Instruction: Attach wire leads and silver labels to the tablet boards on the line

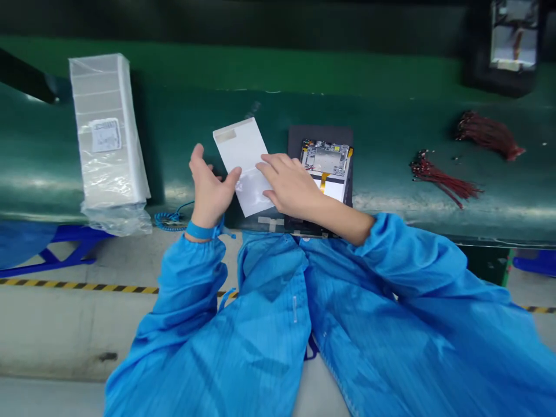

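A white rectangular panel, with a small greyish patch near its top edge and a glossier lower half, lies tilted in front of me. My left hand is beside its left edge, fingers spread, the thumb tip touching the panel's edge. From the right, my right hand reaches over the panel's right side, its fingers stretched out on the surface and the thumb apart from them. Partly beneath that hand and forearm is an opened tablet-like device with a bare circuit board, an orange ribbon cable and a white lower part, set on a dark pad.
At left stands a plastic-wrapped stack of white pieces with a label. Two bundles of dark red wires lie to the right. Another opened device is at the far right. A coiled blue cord runs near my left wrist.
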Available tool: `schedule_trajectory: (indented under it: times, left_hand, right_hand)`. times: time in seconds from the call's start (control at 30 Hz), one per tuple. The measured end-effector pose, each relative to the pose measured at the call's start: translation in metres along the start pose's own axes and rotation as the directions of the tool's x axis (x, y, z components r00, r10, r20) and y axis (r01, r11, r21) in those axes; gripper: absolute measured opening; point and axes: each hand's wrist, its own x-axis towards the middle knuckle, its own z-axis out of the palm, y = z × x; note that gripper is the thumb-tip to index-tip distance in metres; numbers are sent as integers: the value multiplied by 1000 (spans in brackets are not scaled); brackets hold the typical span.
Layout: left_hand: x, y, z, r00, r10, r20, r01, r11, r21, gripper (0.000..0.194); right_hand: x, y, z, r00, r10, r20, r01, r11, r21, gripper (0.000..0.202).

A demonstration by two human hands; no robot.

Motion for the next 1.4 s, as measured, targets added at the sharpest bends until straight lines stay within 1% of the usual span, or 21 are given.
schedule_trajectory:
  times: [0.07, 0.1, 0.17, 0.23, 0.27, 0.33, 0.4, 0.43, 0.5, 0.6, 0.67, 0.73, 0.8, 0.83, 0.9, 0.97, 1.03, 1.1, 1.2, 1.3, 1.4]
  left_hand:
    - [27, -1, 4, 982, -190, 14, 189, 960, -209, 102]
    - [40, 0, 6, 966, -258, 30, 256, 925, -279, 101]
    - [61, 5, 7, 949, -303, 85, 313, 888, -338, 90]
    - [67, 14, 6, 956, -268, 123, 294, 887, -357, 78]
    - [64, 20, 4, 968, -217, 129, 251, 890, -381, 77]
    - [47, 35, -1, 992, -56, 112, 99, 896, -434, 88]
    - [19, 54, -9, 991, 111, 78, -64, 892, -448, 102]
    - [5, 64, -13, 984, 170, 55, -130, 892, -432, 104]
    - [-20, 82, -23, 975, 224, 9, -204, 903, -379, 97]
    - [-43, 96, -32, 974, 225, 15, -205, 912, -354, 71]
    - [-48, 96, -35, 976, 215, 20, -192, 908, -372, 50]
    - [-51, 93, -36, 973, 226, -49, -227, 895, -384, 33]
    - [-53, 93, -37, 962, 240, -129, -270, 897, -349, 26]
    - [-54, 94, -37, 958, 243, -153, -281, 906, -318, 24]
    - [-57, 99, -37, 952, 253, -170, -291, 923, -253, 21]
    - [-61, 105, -36, 944, 277, -181, -314, 922, -226, 19]
    - [-65, 109, -36, 937, 292, -194, -333, 914, -233, 16]
    - [-68, 110, -35, 939, 292, -182, -333, 905, -263, 8]
    - [-71, 108, -34, 945, 294, -143, -323, 908, -265, 11]
    - [-71, 106, -33, 940, 291, -175, -323, 926, -196, 8]
    - [-69, 106, -31, 933, 293, -207, -331, 926, -180, 6]
  right_hand:
    - [6, -1, 10, 993, -35, 115, 48, 992, -115, 61]
    - [8, -1, 13, 986, -48, 160, 74, 985, -156, 64]
    - [10, 0, 15, 974, -77, 213, 120, 974, -193, 62]
    - [13, 2, 9, 974, -105, 199, 137, 979, -154, 56]
    - [15, 3, 3, 984, -102, 145, 119, 986, -114, 53]
    - [20, 3, -13, 997, -54, -58, 54, 998, -12, 50]
    - [25, 1, -29, 963, 10, -269, 15, 996, 89, 48]
    - [27, 0, -36, 946, 22, -324, 21, 991, 130, 43]
    - [28, -6, -46, 942, 12, -334, 66, 973, 222, 29]
    - [21, -15, -50, 949, 9, -314, 131, 898, 421, 18]
    - [15, -19, -49, 943, 32, -331, 167, 814, 556, 19]
    - [10, -23, -48, 942, 46, -332, 194, 733, 652, 23]
    - [7, -25, -49, 947, 51, -318, 198, 687, 699, 27]
    - [6, -26, -49, 947, 58, -317, 194, 684, 703, 28]
    - [5, -29, -52, 938, 74, -338, 186, 716, 673, 26]
    - [4, -32, -54, 919, 78, -387, 189, 773, 606, 21]
    - [3, -34, -56, 907, 66, -415, 183, 826, 533, 18]
    - [3, -36, -55, 913, 52, -404, 165, 859, 484, 18]
    - [2, -39, -51, 929, 41, -368, 141, 880, 453, 22]
    - [2, -40, -44, 926, 39, -375, 136, 893, 428, 28]
    - [2, -42, -39, 910, 40, -413, 128, 920, 370, 33]
